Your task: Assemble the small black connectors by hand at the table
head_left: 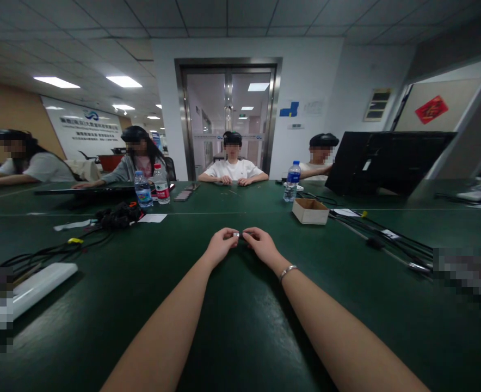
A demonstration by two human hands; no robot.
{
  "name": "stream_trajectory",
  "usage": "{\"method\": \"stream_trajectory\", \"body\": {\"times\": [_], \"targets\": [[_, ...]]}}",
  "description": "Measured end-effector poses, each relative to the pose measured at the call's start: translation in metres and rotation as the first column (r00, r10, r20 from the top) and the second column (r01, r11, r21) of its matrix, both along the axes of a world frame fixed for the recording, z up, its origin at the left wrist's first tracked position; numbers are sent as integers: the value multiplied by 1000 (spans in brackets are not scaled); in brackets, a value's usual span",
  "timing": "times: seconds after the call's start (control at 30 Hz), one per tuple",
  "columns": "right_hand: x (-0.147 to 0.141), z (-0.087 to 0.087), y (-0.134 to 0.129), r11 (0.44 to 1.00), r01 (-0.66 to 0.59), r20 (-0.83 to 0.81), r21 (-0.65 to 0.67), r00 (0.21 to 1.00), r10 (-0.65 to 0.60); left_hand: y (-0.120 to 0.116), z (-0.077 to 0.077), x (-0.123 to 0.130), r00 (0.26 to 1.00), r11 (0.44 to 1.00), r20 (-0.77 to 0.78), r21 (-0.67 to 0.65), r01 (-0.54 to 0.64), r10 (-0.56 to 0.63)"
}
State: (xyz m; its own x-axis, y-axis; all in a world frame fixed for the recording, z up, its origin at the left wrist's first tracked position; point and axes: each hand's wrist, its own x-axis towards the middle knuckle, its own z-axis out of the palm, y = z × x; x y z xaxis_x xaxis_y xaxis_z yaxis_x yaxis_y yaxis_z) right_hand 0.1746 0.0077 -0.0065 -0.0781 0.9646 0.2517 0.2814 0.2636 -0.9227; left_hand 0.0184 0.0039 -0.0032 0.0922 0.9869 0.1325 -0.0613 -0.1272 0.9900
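Observation:
Both my hands meet over the middle of the green table (232, 305), a small gap between their fingertips. My left hand (220, 246) is closed, pinching a small shiny silvery piece (236, 234) between thumb and fingers; its exact kind is too small to tell. Just to the right, my right hand (263, 247) has its thumb and fingers pressed together. Whatever its fingertips hold, if anything, is too small to make out. A silvery bracelet (288, 273) circles my right wrist.
Beyond my right hand stands an open cardboard box (310, 213), with a water bottle (292, 182) behind it. Cables (381, 239) run along the right; a black cable bundle (118, 216) and two bottles (143, 190) are left. Several people wearing headsets sit around the table.

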Motion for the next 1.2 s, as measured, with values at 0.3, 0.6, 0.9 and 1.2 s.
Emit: {"method": "stream_trajectory", "body": {"times": [0.3, 0.6, 0.9, 1.2], "targets": [[-2, 1, -3, 997, -53, 54, 61, 997, 50, -12, 10, -7, 784, 971, -575, 189, -150, 233], [-2, 0, -5, 999, -26, 8, 31, 1000, 26, -13, 7, -19, 914, 987, -389, 150, -60, 114], [-2, 2, -7, 998, -24, 78, 56, 997, 20, -5, -4, -21, 854, 977, -494, 200, -72, 164], [-1, -2, -4, 998, -13, 47, 69, 999, 10, -15, 10, -17, 936, 994, -344, 97, -42, 73]]}}
